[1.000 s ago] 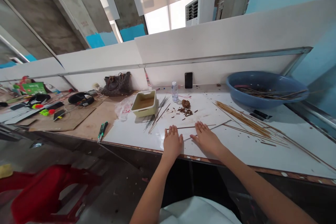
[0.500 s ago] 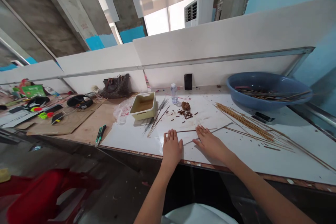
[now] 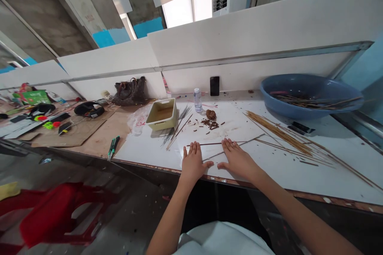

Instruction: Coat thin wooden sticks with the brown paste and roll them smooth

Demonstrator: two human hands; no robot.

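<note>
My left hand (image 3: 193, 162) lies palm down near the front edge of the white tabletop, with its fingertips on a thin dark-brown stick (image 3: 211, 144). Over the same stick rests my right hand (image 3: 239, 161), also flat, fingers stretched forward. Both thumbs point inward, a small gap apart. A thin grey strand (image 3: 216, 154) crosses beneath my right hand and emerges on its far side. Beyond the hands sit a brown lump (image 3: 211, 114) and a scatter of short brown pieces (image 3: 212, 124).
A yellowish basin (image 3: 161, 125) with brownish liquid stands left, beside loose thin wires (image 3: 178, 131). Behind are a clear bottle (image 3: 198, 101) and a phone (image 3: 214, 86). To the right lie a bundle of tan sticks (image 3: 278, 133) and a blue tub (image 3: 311, 107). Green-handled cutters (image 3: 113, 147) rest at the left edge.
My left thumb has swung out toward the right hand, and the thumbs are closer together. Both hands stay flat on the stick. The camera view has tilted down slightly.
</note>
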